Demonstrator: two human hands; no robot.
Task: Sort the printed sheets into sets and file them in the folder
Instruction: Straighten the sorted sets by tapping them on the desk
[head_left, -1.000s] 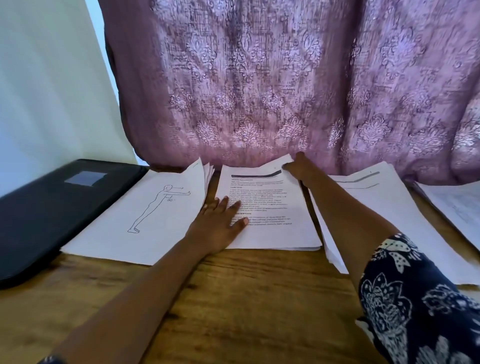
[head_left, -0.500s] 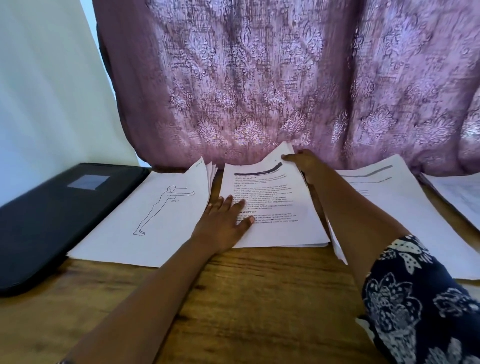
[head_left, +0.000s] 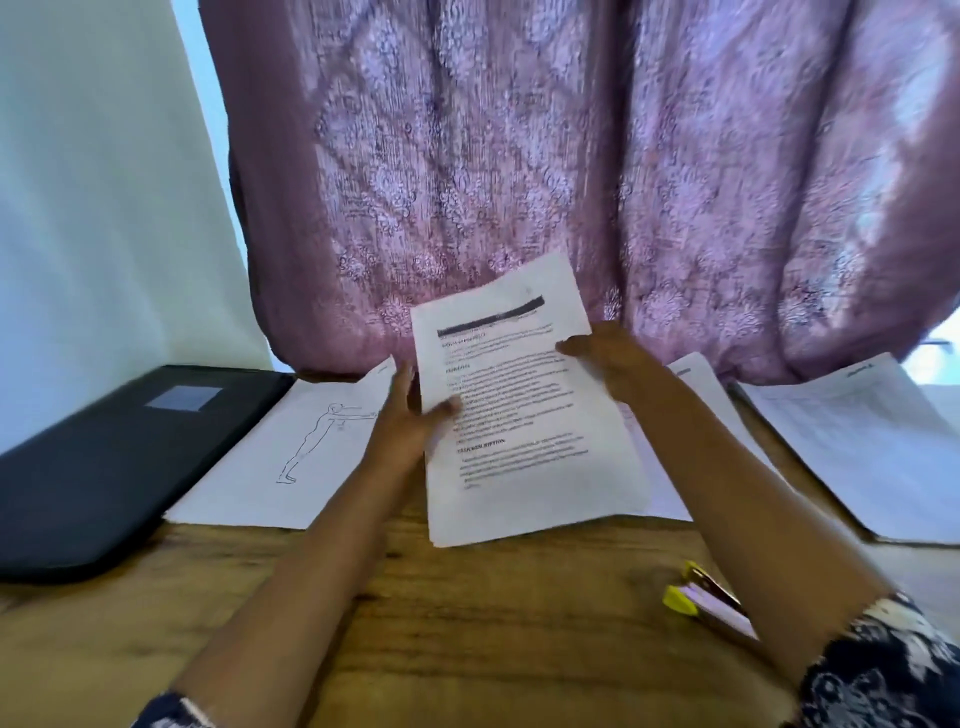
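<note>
A set of printed text sheets (head_left: 524, 415) with a dark header bar is lifted off the wooden table, tilted toward me. My left hand (head_left: 410, 421) grips its left edge, thumb on the front. My right hand (head_left: 608, 353) grips its right edge near the top. Left of it a stack with a line drawing of a standing figure (head_left: 291, 447) lies flat. A black folder (head_left: 104, 457) lies closed at the far left. More printed stacks lie behind my right arm (head_left: 696, 384) and at the far right (head_left: 872, 447).
A yellow stapler (head_left: 701, 597) lies on the wooden table (head_left: 467, 623) by my right forearm. A purple patterned curtain (head_left: 519, 156) hangs right behind the sheets. A white wall closes the left side.
The middle stack was lying on the table under my left palm, with my right hand at its top corner. Now both hands hold it raised off the table. The stapler has come into view.
</note>
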